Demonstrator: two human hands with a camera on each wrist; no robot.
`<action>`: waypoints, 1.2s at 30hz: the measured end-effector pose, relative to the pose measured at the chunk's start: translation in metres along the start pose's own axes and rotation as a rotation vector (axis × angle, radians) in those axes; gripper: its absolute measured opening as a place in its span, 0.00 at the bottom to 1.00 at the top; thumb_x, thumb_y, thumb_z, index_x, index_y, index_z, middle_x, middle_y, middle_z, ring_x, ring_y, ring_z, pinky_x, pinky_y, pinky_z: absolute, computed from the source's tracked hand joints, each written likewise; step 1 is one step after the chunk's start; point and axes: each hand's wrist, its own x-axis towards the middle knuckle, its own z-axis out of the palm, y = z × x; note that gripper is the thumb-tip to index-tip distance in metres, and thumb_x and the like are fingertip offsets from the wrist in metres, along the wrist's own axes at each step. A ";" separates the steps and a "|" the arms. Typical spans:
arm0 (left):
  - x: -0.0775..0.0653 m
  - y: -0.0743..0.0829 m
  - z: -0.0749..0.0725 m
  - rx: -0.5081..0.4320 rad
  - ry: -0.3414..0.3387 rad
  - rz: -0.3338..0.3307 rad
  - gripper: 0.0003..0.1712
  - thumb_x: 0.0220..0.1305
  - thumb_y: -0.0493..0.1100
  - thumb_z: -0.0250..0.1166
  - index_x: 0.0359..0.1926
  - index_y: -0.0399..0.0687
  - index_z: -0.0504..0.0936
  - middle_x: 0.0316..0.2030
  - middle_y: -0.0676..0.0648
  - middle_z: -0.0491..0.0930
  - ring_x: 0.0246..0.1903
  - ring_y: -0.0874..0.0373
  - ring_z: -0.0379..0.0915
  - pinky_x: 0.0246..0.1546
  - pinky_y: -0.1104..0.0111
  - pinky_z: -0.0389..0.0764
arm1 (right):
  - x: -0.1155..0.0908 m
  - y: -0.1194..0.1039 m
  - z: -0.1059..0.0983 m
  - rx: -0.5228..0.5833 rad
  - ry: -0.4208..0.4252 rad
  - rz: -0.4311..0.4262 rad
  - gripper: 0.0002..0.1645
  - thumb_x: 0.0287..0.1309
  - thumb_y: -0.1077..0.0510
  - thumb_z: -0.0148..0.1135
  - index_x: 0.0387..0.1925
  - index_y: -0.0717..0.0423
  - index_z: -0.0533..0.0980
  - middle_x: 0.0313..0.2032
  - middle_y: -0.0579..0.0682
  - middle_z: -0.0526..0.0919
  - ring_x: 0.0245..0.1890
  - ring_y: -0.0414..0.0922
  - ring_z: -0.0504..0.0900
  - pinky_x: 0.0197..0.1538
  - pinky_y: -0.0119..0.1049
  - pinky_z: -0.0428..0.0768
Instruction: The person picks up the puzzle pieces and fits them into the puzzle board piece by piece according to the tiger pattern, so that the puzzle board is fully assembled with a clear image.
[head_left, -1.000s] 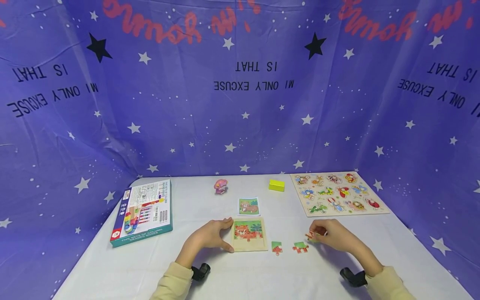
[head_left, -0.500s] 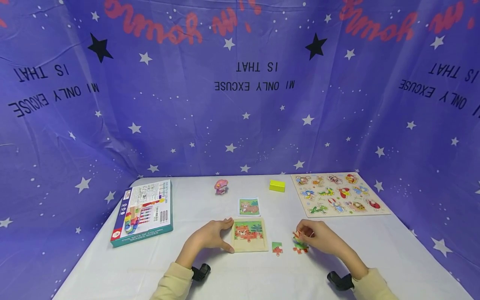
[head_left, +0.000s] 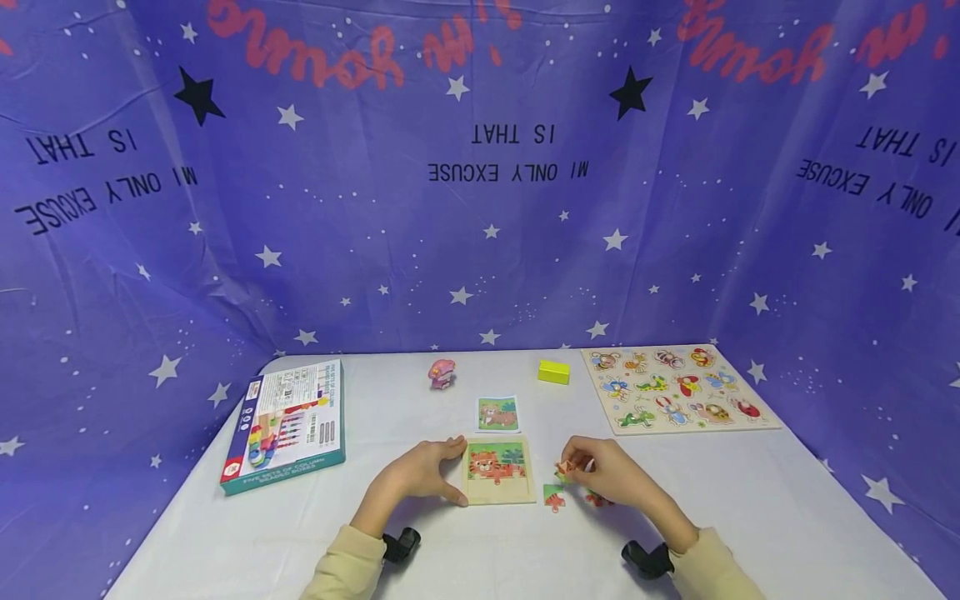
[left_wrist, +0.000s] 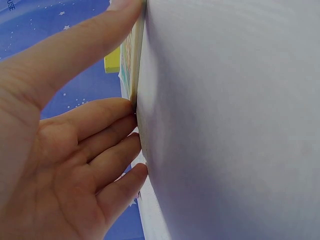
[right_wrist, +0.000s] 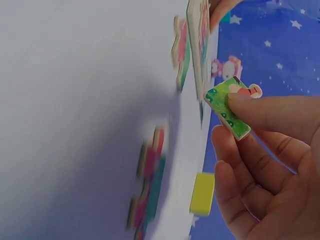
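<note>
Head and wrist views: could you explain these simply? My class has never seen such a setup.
No machine here: just a person, working barehanded. The wide picture comes from a head camera, the close ones from a camera on each wrist. The left hand touches the edge of a partly filled puzzle tray; the right hand pinches a puzzle piece. Two loose pieces lie on the white table beside the tray. Also there: a box, picture card, pink toy, yellow block and insect board.
</note>
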 end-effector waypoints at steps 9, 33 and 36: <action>0.000 -0.001 0.002 0.005 -0.002 0.002 0.54 0.39 0.53 0.80 0.66 0.34 0.68 0.68 0.40 0.63 0.67 0.42 0.58 0.67 0.51 0.59 | 0.016 -0.016 0.019 0.060 -0.029 -0.048 0.10 0.53 0.66 0.68 0.32 0.51 0.76 0.27 0.39 0.80 0.27 0.34 0.75 0.30 0.29 0.77; 0.000 -0.002 0.001 0.013 -0.001 -0.003 0.54 0.39 0.54 0.80 0.65 0.35 0.69 0.68 0.41 0.64 0.67 0.42 0.58 0.67 0.51 0.59 | 0.052 -0.045 0.059 0.105 -0.072 -0.083 0.16 0.51 0.68 0.70 0.43 0.54 0.79 0.36 0.48 0.83 0.27 0.34 0.78 0.33 0.28 0.80; 0.000 -0.002 0.000 0.014 0.000 -0.001 0.54 0.39 0.54 0.80 0.65 0.35 0.69 0.68 0.41 0.64 0.67 0.42 0.59 0.67 0.52 0.59 | 0.057 -0.047 0.064 0.100 -0.071 -0.101 0.17 0.50 0.68 0.71 0.42 0.55 0.78 0.34 0.47 0.82 0.28 0.34 0.78 0.33 0.28 0.79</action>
